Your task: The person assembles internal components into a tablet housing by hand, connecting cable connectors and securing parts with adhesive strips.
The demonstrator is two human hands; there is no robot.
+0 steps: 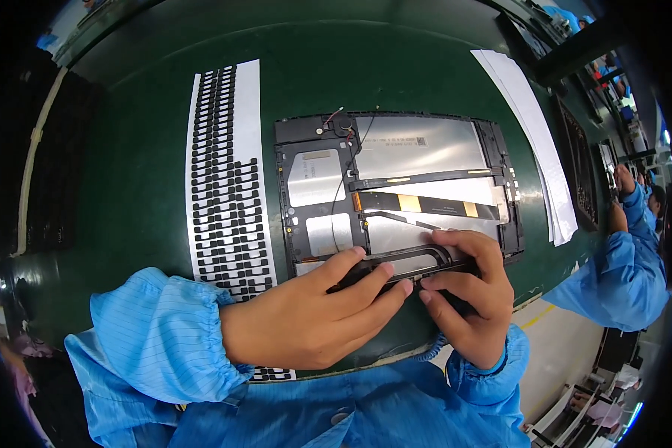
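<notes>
An opened tablet (418, 145) lies on the green bench, its inside up, with silver panels, a black frame and thin wires. A black ribbon cable (433, 205) with gold patches crosses its middle. Along the tablet's near edge runs a black curved strip (425, 252). My left hand (306, 317) reaches over from the left, several fingertips resting on this strip; its thumb is hidden. On the strip's right end, my right hand (470, 287) is closed, index finger at the far side and the other fingertips at the near edge.
Left of the tablet is a white sheet (249, 112) with rows of small black adhesive pieces. White paper sheets (526, 127) lie at the right, beside a black tray (575, 164). A co-worker's blue sleeve (623, 280) shows farther right. The bench's front edge curves close to my body.
</notes>
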